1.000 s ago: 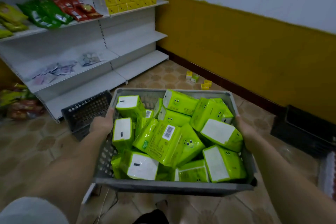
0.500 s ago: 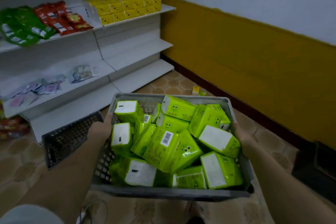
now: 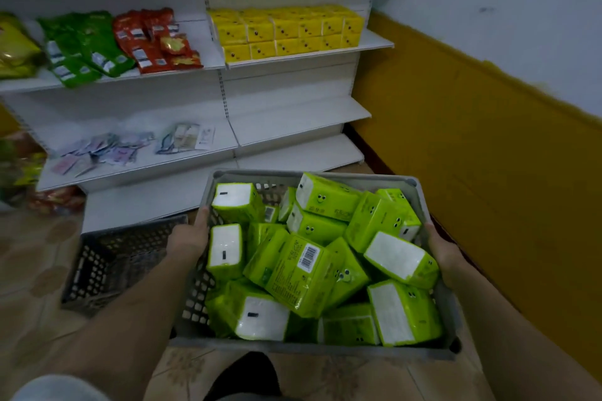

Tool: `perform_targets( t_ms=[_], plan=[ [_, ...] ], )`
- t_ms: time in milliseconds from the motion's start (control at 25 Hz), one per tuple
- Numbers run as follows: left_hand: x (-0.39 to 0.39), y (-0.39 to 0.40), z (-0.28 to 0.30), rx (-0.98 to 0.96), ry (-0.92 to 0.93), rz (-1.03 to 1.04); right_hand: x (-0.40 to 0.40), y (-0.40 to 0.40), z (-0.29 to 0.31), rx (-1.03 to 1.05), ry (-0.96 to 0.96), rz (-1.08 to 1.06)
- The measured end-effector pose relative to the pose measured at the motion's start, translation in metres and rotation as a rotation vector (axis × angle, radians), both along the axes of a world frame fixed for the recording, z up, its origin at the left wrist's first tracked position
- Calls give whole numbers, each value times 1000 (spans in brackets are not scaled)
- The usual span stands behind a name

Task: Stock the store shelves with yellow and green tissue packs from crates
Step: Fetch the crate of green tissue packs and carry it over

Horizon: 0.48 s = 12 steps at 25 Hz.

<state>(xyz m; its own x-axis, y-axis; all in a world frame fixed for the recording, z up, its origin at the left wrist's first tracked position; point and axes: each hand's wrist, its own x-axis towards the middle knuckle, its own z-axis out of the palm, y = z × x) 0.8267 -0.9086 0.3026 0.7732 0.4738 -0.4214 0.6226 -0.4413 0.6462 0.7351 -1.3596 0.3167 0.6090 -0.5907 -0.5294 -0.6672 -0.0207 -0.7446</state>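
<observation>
I carry a grey plastic crate (image 3: pixel 312 347) held in front of me, above the floor. It is full of several green tissue packs (image 3: pixel 299 265) lying jumbled. My left hand (image 3: pixel 189 238) grips the crate's left rim, thumb over the edge. My right hand (image 3: pixel 443 251) grips the right rim. Yellow tissue packs (image 3: pixel 286 31) stand in neat rows on the upper right shelf (image 3: pixel 374 42) of the white shelving. The two shelves (image 3: pixel 303 117) below them are bare.
A black crate (image 3: pixel 110 264) sits on the tiled floor at the left, against the shelving's base. Green and red snack bags (image 3: pixel 107 42) lie on the upper left shelf, flat sachets (image 3: pixel 130 146) below. A yellow-painted wall (image 3: pixel 472 146) runs along the right.
The shelving has come closer and fills more of the view, now more square-on. Both hands keep the same hold on the grey crate.
</observation>
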Motion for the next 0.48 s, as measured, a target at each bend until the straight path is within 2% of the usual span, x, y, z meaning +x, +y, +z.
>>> perform_targets(
  t_ms=[120,200,360,480],
  plan=[
    [46,-18,-9,-4,36,70,90,-20,-2,-56,-16,57],
    [79,-23,-23,4,46,95,142,-26,-12,-19,7,84],
    [177,-36,-55,68,92,65,265,-76,-109,-57,126,149],
    [250,-47,-82,6,91,163,334,-83,-135,-77,267,135]
  ],
)
